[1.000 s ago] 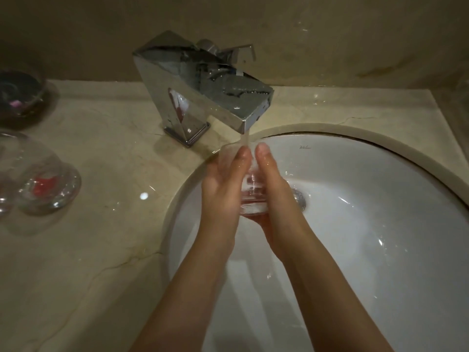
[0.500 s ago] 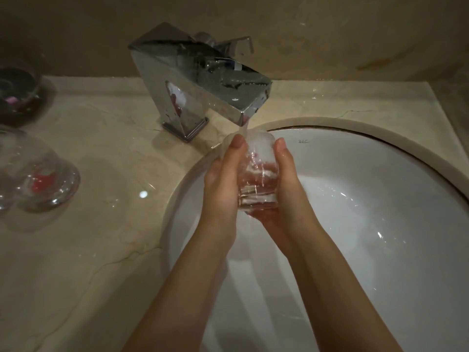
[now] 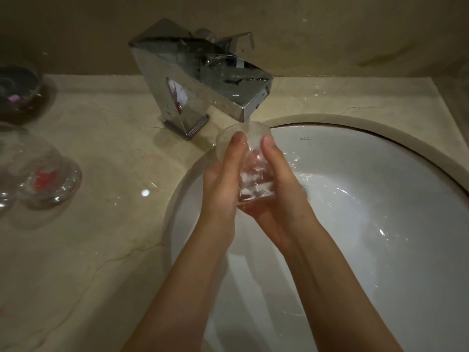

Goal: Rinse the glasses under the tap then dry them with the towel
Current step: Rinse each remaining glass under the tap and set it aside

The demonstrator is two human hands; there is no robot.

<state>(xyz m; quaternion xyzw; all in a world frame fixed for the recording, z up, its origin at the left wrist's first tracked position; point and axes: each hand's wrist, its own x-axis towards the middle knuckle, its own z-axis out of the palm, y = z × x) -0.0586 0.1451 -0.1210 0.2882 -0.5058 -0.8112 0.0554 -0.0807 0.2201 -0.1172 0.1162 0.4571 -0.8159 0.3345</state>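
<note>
1. Fingers (image 3: 237, 146) of the left hand (image 3: 223, 179) lie along the left side of a clear glass (image 3: 253, 171); fingers of the right hand (image 3: 276, 181) lie along its right side, palm cupped under the base. Both hands grip the glass between them.
2. Glass is over the left part of the white sink (image 3: 380, 224), mouth tipped up under the spout of the chrome tap (image 3: 203, 80). Water runs from the spout into it; inside looks wet and frothy, with a reddish tint that may be skin seen through it.
3. On the beige counter (image 3: 101, 250), well to the left, sits another clear glass (image 3: 48, 179) with something red showing at its bottom; cannot tell what.
4. More glassware at the left edge is cut off by the frame.
5. Dark bowl (image 3: 20, 92) at far left by the wall, partly cut off; a small purple bit inside, otherwise too dim to read.
6. Water film and glints on the sink wall right of the hands.
7. Drain hidden behind the hands.
</note>
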